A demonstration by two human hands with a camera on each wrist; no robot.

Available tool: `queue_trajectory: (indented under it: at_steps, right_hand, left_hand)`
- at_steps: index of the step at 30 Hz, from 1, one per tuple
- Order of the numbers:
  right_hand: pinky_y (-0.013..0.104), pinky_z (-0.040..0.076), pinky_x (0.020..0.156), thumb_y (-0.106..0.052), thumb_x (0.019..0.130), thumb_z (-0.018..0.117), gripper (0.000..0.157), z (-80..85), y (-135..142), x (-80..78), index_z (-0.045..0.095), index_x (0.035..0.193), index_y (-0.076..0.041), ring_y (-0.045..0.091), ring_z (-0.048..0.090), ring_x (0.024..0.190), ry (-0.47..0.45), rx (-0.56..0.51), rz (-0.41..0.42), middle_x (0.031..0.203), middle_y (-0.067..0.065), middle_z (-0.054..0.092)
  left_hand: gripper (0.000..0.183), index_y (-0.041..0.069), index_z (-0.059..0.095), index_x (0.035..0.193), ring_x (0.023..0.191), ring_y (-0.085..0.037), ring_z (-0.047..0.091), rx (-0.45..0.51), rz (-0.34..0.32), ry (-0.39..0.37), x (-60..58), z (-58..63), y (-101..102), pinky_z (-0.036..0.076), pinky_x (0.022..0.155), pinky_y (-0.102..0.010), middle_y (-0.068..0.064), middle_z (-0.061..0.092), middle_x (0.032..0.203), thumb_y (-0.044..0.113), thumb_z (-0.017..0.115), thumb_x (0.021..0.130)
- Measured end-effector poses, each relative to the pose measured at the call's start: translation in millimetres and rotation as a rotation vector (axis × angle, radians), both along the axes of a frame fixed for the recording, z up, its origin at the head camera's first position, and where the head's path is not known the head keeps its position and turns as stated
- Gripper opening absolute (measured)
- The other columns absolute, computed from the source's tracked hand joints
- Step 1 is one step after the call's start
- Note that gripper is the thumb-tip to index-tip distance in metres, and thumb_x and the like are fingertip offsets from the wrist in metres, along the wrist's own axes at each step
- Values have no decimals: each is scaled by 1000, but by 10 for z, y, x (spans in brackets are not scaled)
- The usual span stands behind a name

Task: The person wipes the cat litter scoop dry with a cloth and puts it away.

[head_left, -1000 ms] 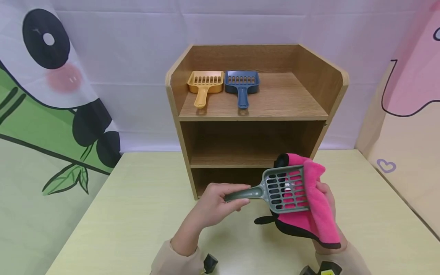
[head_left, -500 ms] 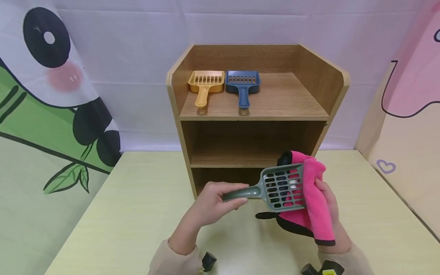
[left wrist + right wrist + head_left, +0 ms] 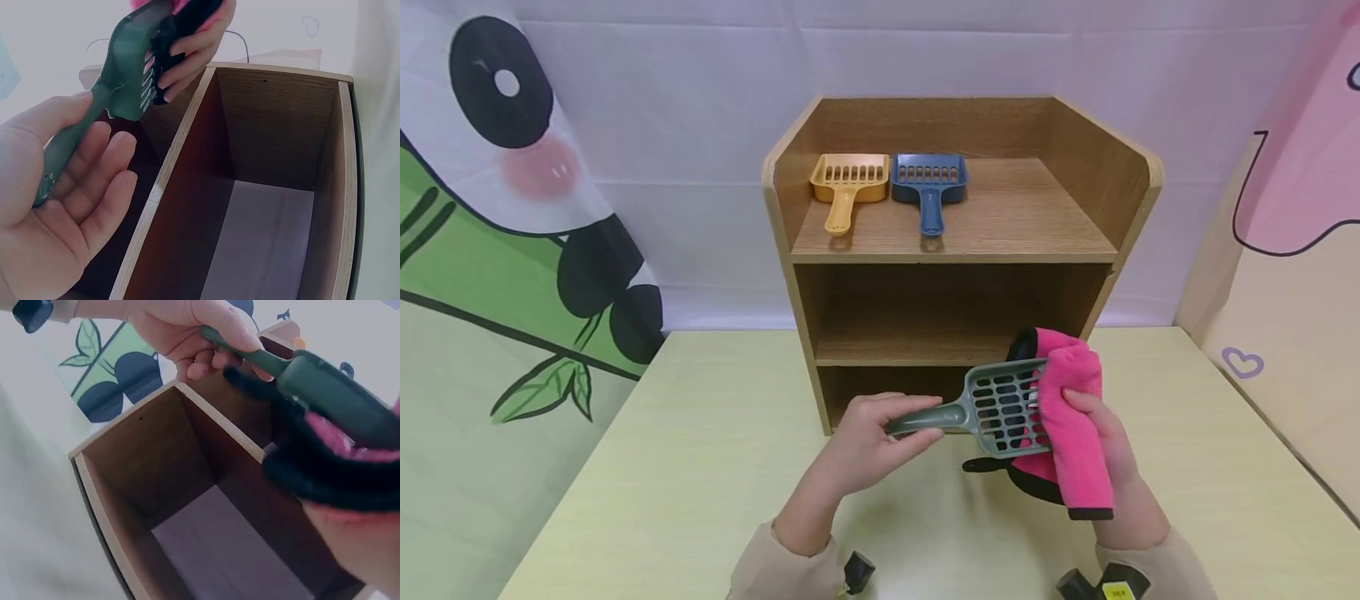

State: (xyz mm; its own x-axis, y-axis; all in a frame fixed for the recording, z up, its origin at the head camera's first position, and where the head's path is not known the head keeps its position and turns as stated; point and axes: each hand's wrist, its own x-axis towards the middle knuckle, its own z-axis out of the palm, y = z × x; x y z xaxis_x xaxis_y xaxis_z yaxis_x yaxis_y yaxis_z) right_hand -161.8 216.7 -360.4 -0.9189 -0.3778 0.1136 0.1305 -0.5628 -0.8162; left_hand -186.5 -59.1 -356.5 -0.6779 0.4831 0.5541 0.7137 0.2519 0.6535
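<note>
A green slotted litter scoop (image 3: pixel 1000 408) is held level above the table, its handle pinched between the thumb and fingers of my left hand (image 3: pixel 868 442). My right hand (image 3: pixel 1108 437) grips a pink cloth with black edging (image 3: pixel 1078 442) folded over the scoop's far rim, covering that end. In the left wrist view, the right hand's fingers (image 3: pixel 190 59) press the cloth's dark side against the scoop's slotted underside. The right wrist view has the black edge of the cloth (image 3: pixel 337 478) close up and blurred, below the scoop (image 3: pixel 337 394).
A wooden shelf unit (image 3: pixel 955 258) stands behind the hands on the pale table (image 3: pixel 700 467). On its top board lie a yellow scoop (image 3: pixel 848 179) and a blue scoop (image 3: pixel 929 182), side by side at the left. Printed cloth (image 3: pixel 715 125) hangs around the table.
The right hand and cloth have shifted left along the scoop, covering more of its end. The left hand has stayed nearly in place on the handle.
</note>
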Motion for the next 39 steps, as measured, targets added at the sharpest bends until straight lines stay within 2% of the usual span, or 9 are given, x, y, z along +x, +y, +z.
queue_trajectory:
  at_steps: [3,7,16,21,24,28,33,36,39]
  right_hand:
    - [28,53,86,-29,101,27,26,25,6,-3,35,125,-20,9,59,103,-21,82,-47,112,-6,55]
    - [23,55,75,-29,101,34,24,67,-1,15,33,123,-19,5,61,90,12,196,-262,102,-8,54]
    - [20,53,78,-11,99,44,28,164,-29,67,39,126,-16,10,55,102,250,353,-614,119,1,46]
    - [15,51,76,9,87,56,33,127,-90,99,54,118,0,12,50,111,534,720,-711,125,-3,48]
    - [13,43,83,15,75,66,41,83,-129,88,62,112,-1,12,44,116,749,895,-741,124,-4,51]
    - [20,39,84,9,67,76,58,51,-197,56,61,120,-8,9,45,113,908,1051,-748,119,5,59]
    - [28,41,94,-22,87,68,32,18,-267,-9,65,115,-7,24,57,107,1123,1080,-788,109,7,68]
    - [38,39,98,-39,95,52,39,-23,-308,-41,70,108,-7,30,60,100,1256,1099,-832,101,7,70]
    - [46,38,90,-41,99,44,40,-67,-329,-21,70,107,-12,27,57,96,1258,1200,-851,100,5,69]
  left_hand:
    - [33,4,71,109,62,-3,51,3,13,57,-16,-8,4,45,52,-14,-6,72,89,12,77,78]
    - [32,3,72,106,60,-3,51,9,31,135,-38,-9,-16,42,51,-11,-6,73,85,11,79,75]
    - [29,2,73,98,63,-7,60,11,58,160,-52,-11,-45,46,55,-11,-9,73,85,10,81,71]
    - [28,1,73,96,63,-8,61,4,96,181,-53,-30,-16,46,55,-10,-10,74,88,11,81,71]
    - [27,1,73,96,63,-8,61,2,96,178,-45,-31,2,46,55,-9,-10,74,89,11,81,72]
    - [26,0,72,97,63,-8,61,-17,82,178,-32,-24,16,48,56,-10,-11,73,88,11,79,74]
    - [27,0,72,98,64,-8,60,-33,85,193,-23,-33,29,46,56,-8,-10,73,89,12,79,75]
    - [26,1,72,98,63,-7,57,-33,82,242,-16,-45,53,43,55,-6,-8,72,84,11,79,75]
    - [25,1,72,98,60,-6,53,-42,72,302,-1,-54,83,40,53,-5,-6,70,79,10,79,75]
